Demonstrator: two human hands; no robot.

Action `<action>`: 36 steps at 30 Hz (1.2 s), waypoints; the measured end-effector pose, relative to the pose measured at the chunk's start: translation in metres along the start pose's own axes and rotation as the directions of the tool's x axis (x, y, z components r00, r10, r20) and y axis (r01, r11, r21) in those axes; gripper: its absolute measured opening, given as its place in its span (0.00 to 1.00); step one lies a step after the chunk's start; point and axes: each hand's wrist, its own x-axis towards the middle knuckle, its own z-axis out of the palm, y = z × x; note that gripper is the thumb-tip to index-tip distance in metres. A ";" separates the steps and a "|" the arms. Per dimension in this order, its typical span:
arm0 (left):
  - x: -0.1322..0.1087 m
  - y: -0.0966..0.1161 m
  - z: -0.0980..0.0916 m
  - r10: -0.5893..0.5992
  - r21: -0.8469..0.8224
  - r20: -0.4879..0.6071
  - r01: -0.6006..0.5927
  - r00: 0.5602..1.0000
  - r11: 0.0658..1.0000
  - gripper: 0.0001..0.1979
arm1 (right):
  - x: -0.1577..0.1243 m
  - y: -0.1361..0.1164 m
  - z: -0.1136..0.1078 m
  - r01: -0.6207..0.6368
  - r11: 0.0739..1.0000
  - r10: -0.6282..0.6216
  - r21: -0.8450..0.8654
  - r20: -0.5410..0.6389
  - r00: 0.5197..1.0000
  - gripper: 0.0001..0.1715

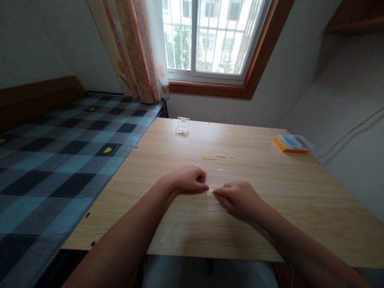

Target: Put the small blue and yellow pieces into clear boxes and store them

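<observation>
Both my hands meet over a clear plastic sheet or flat bag lying on the wooden table. My left hand is closed in a pinch at the sheet's left edge. My right hand is closed too, its fingertips pinched at a small yellow piece between the two hands. A row of tiny yellow and pale pieces lies on the table just beyond the sheet.
A small clear plastic box stands at the table's far edge. An orange-based case with a clear lid sits at the far right. A bed with a checked cover borders the table on the left; window and curtain behind.
</observation>
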 end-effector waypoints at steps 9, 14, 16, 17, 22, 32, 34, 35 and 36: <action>-0.001 0.000 -0.001 0.006 -0.019 0.009 -0.006 1.000 1.000 0.13 | 0.000 0.000 -0.002 0.011 1.000 -0.011 0.015 0.010 1.000 0.15; 0.000 0.000 -0.001 -0.004 -0.022 0.016 0.004 1.000 1.000 0.13 | 0.000 0.001 -0.001 0.009 1.000 -0.009 0.013 0.011 1.000 0.15; 0.000 0.000 -0.001 -0.003 -0.019 0.013 0.003 1.000 1.000 0.13 | 0.000 0.001 -0.001 0.009 1.000 -0.009 0.011 0.010 1.000 0.14; 0.000 0.000 -0.001 0.000 -0.017 0.011 0.001 1.000 1.000 0.13 | 0.000 0.000 0.000 0.008 1.000 -0.008 0.009 0.011 1.000 0.14; 0.000 0.001 -0.001 -0.001 -0.009 0.013 0.001 1.000 1.000 0.13 | 0.001 -0.001 0.000 0.003 1.000 -0.003 0.004 0.015 1.000 0.15; 0.002 -0.001 0.001 0.006 0.011 -0.010 -0.006 1.000 1.000 0.14 | 0.001 0.001 0.001 0.006 1.000 -0.006 0.008 0.006 1.000 0.16; 0.002 -0.002 0.001 0.009 0.003 -0.008 -0.009 1.000 1.000 0.14 | 0.001 0.000 0.002 0.004 1.000 -0.004 0.010 0.003 1.000 0.16; 0.002 -0.002 0.001 0.012 -0.001 -0.004 -0.012 1.000 1.000 0.14 | 0.001 0.000 0.002 0.003 1.000 -0.003 0.013 0.003 1.000 0.16; 0.002 -0.002 0.001 0.014 -0.004 0.002 -0.014 1.000 1.000 0.14 | 0.001 0.000 0.002 0.002 1.000 -0.002 0.015 0.003 1.000 0.15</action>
